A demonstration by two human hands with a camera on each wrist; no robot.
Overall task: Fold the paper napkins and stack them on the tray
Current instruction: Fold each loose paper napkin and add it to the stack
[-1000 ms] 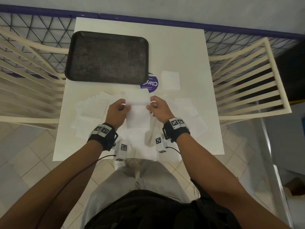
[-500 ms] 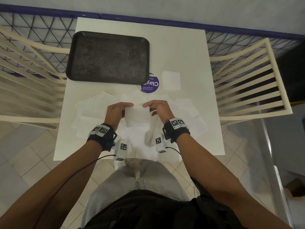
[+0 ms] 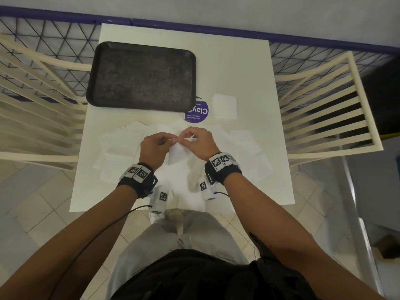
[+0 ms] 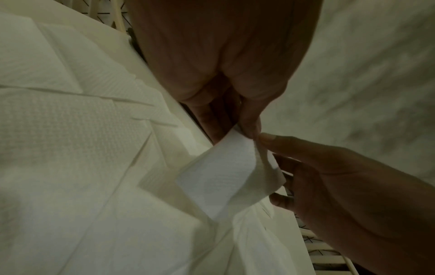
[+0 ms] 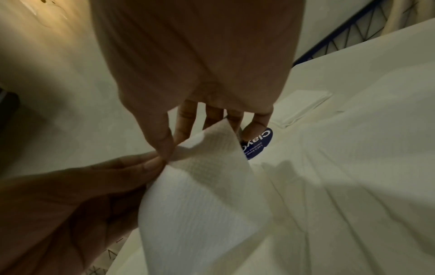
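I hold one white paper napkin [image 3: 177, 155] up above the table's middle. My left hand [image 3: 165, 141] and right hand [image 3: 187, 137] meet at its top edge, and each pinches it between thumb and forefinger. The napkin [image 4: 226, 173] hangs folded below the left fingertips [image 4: 250, 128]. In the right wrist view the napkin [image 5: 200, 195] droops from my right thumb and forefinger [image 5: 164, 147]. The black tray [image 3: 140, 48] lies empty at the back left. A small folded napkin [image 3: 224, 106] rests on the table right of the tray.
Several unfolded white napkins [image 3: 121, 146] are spread over the white table [image 3: 227, 61] under and beside my hands. A purple round sticker [image 3: 198, 113] sits by the tray's near right corner. Cream slatted chair backs [image 3: 324, 109] flank the table on both sides.
My hands came together from about a napkin's width apart. The held napkin's two top corners now meet, so it hangs narrower and doubled over.
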